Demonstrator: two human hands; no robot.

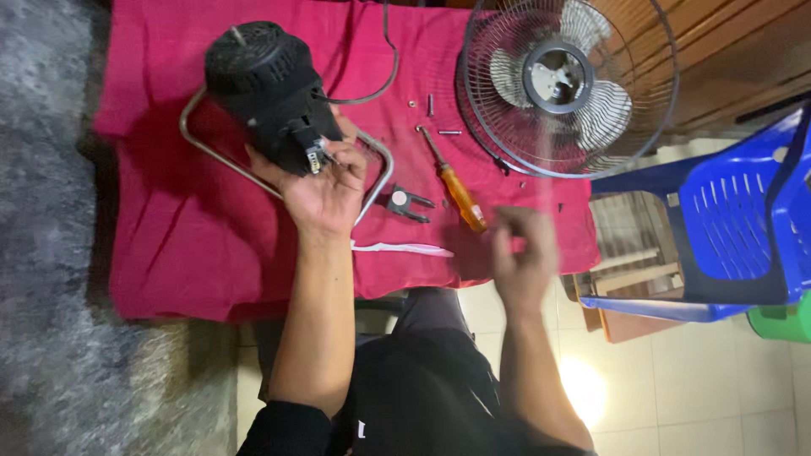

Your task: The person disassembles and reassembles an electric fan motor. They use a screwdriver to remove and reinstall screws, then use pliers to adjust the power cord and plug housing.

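Note:
My left hand (323, 187) grips the lower end of a black fan motor housing (266, 89), holding it over a red cloth (177, 236). A bent grey metal stand bar (376, 169) runs behind the motor. My right hand (524, 257) is blurred, hovering over the cloth's right edge just below an orange-handled screwdriver (460, 192); whether it holds anything cannot be made out. A small black forked bracket (407, 203) lies between my hands. A white strip (404, 248) lies near my left wrist.
A round wire fan guard with blades (564, 80) rests at the cloth's upper right. Loose screws (431, 105) lie beside it, and a black cable (384, 76) curves from the motor. A blue plastic chair (735, 228) stands at right. Grey rug (42, 253) at left, tiled floor below.

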